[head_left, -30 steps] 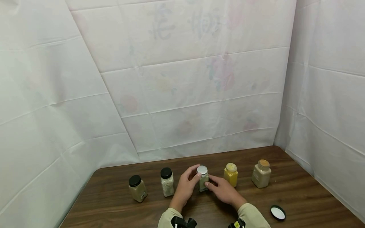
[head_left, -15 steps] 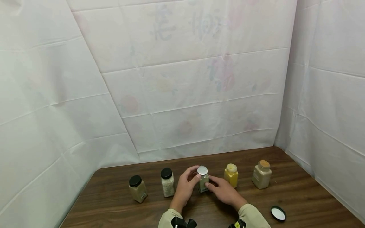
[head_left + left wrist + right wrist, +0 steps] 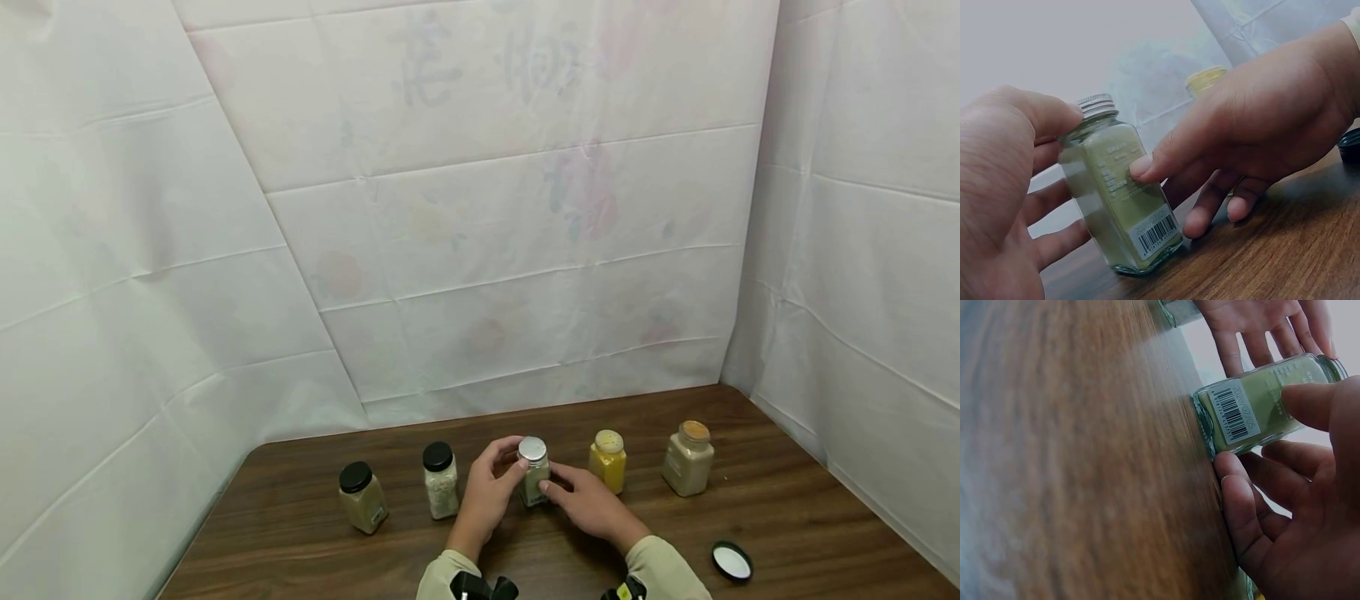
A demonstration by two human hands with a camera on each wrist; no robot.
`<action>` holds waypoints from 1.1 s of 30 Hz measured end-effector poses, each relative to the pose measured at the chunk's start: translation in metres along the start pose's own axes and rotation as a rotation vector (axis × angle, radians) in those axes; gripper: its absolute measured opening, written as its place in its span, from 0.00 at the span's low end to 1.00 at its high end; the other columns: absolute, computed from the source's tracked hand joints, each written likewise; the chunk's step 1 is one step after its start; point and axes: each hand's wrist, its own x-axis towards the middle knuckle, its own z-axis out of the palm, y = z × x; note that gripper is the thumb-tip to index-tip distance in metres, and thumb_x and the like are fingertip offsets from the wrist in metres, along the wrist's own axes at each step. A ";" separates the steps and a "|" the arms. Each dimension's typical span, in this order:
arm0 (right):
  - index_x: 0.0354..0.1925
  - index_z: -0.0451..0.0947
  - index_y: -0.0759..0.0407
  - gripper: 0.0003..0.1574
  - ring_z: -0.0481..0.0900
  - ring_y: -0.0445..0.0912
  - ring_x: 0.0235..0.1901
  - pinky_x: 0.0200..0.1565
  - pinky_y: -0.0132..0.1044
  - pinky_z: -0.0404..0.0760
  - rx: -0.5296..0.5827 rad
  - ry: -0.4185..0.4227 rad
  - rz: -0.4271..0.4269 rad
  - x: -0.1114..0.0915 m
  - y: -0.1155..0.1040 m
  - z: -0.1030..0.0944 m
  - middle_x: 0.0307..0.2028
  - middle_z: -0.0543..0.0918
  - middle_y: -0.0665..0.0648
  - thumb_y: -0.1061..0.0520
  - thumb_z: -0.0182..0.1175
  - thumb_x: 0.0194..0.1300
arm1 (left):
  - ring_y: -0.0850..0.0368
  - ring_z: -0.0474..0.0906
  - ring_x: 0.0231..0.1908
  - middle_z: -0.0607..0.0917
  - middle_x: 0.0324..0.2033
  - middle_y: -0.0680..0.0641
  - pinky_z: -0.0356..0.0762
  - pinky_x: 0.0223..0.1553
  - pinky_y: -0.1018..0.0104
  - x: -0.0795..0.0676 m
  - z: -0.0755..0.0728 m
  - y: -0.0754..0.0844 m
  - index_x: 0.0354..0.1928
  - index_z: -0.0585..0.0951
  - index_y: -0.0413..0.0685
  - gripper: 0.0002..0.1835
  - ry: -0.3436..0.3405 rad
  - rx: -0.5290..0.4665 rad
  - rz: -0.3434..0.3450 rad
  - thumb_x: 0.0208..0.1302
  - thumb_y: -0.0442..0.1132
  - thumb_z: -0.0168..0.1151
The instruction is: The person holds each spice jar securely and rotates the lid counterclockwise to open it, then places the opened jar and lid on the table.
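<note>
A square glass spice jar (image 3: 536, 483) of green powder stands on the table between my hands, under a silver screw cap (image 3: 533, 450). My left hand (image 3: 483, 493) holds it from the left, its thumb at the cap's lower edge and its fingers along the far side. From the right, my right hand (image 3: 596, 505) grips the body. The right thumb (image 3: 1142, 167) presses on the printed front face, while other fingertips show at the jar's right side. A barcode label (image 3: 1233, 412) sits low on the glass, near the base.
Two black-capped jars, one of brownish powder (image 3: 365, 505) and one of pale contents (image 3: 442, 492), stand to the left. A yellow jar (image 3: 609, 468) and a capless beige jar (image 3: 688, 468) stand right. A black lid (image 3: 738, 577) lies near the right front, white inside up. White sheets (image 3: 480, 250) surround the table.
</note>
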 end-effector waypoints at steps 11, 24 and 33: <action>0.64 0.65 0.60 0.40 0.66 0.57 0.59 0.55 0.58 0.64 -0.008 0.000 -0.007 0.000 -0.002 0.001 0.59 0.71 0.61 0.35 0.49 0.65 | 0.47 0.69 0.53 0.75 0.52 0.44 0.69 0.50 0.56 -0.002 -0.001 0.003 0.61 0.72 0.48 0.22 -0.014 0.142 0.012 0.64 0.39 0.58; 0.63 0.67 0.58 0.38 0.68 0.57 0.58 0.54 0.59 0.65 -0.017 0.027 -0.006 0.000 0.000 0.002 0.58 0.72 0.60 0.35 0.50 0.65 | 0.45 0.70 0.54 0.77 0.50 0.41 0.72 0.47 0.63 -0.001 0.001 0.004 0.57 0.74 0.44 0.20 0.007 0.054 -0.034 0.62 0.35 0.61; 0.62 0.68 0.59 0.39 0.68 0.57 0.58 0.54 0.59 0.64 -0.018 0.022 0.002 -0.002 -0.002 0.002 0.58 0.72 0.61 0.34 0.49 0.65 | 0.44 0.69 0.54 0.77 0.52 0.41 0.70 0.50 0.61 0.001 -0.001 -0.005 0.56 0.73 0.38 0.20 -0.002 -0.020 0.000 0.62 0.32 0.59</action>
